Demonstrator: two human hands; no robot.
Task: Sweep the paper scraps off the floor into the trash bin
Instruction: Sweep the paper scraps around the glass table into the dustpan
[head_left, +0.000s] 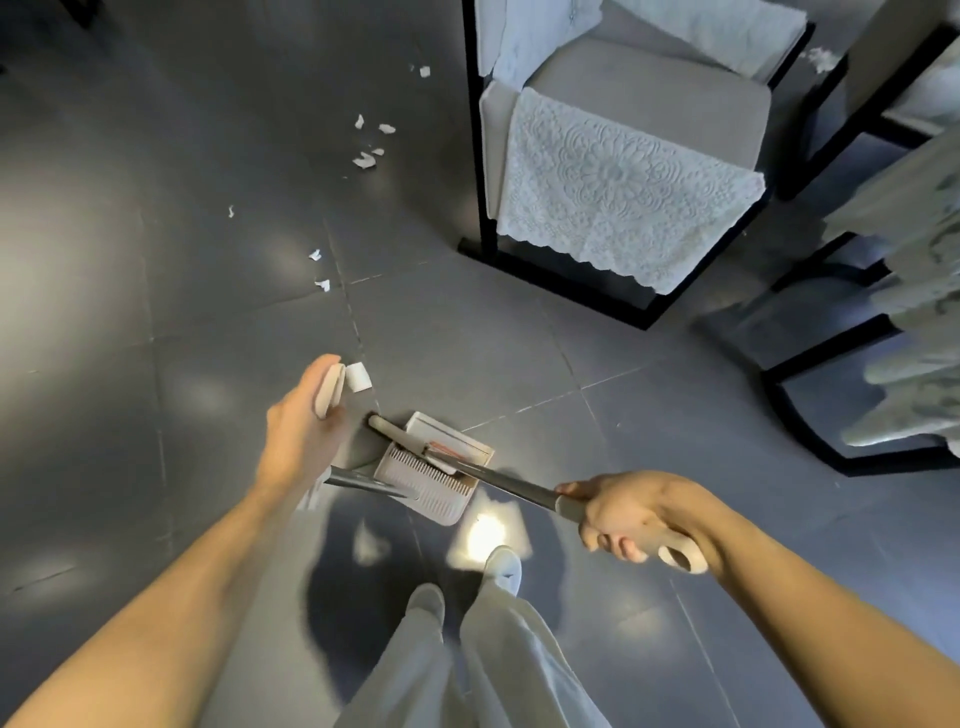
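Counting about ten paper scraps (365, 160) on the floor (156, 312): white, torn, irregular, strung in a loose line from beside the dustpan up toward the chair. Largest, squarish, just beside the left thumb; one crumpled behind the chair.

Seeing one dustpan (434, 480): pale plastic, ribbed comb edge, down on the tiles just ahead of two white shoes (503, 566).

One broom (511, 487): dark metal pole, pale grip with loop, lower end down at the pan.

Gripping the broom with right hand (623, 512), fingers (618, 548) curled tight round the grip. Holding a pale oval handle end (331, 387) in left hand (304, 421), thumb over its top; fingers there blurred, mostly hidden.

Glossy grey square tiles, thin grout lines, wide open to the left. Boxed in on the right by one padded chair (623, 104) with black frame and lace cloth (618, 192), plus more black frames.
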